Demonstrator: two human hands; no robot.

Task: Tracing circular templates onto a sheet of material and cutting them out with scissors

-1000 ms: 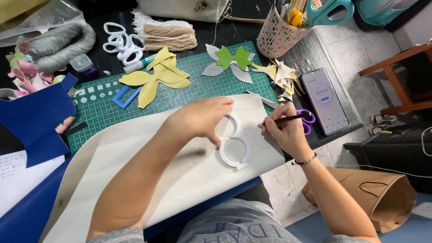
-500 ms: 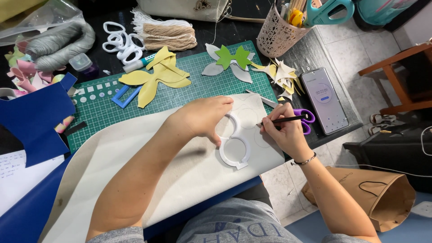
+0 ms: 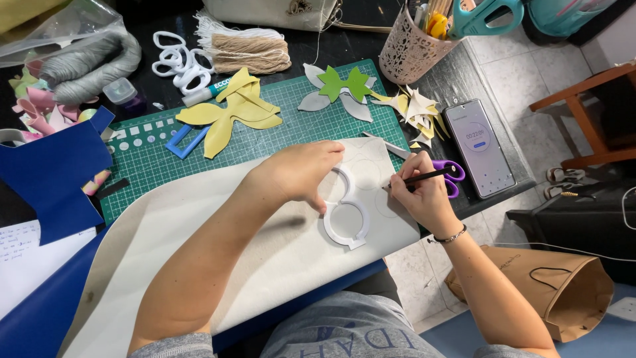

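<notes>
The left hand pins the white template; the right hand grips a pencil, seemingly tracing. Lighter pressure could let the template slip and skew the line.

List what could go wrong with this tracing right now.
1. The left hand presses only the top loop of the white template; the lower loop lies unpinned, so it might pivot and skew the outline.
2. The cream sheet hangs over the table edge toward the lap and may slide.
3. The right hand, holding the pen, works right beside the purple scissors and could knock them.
</notes>
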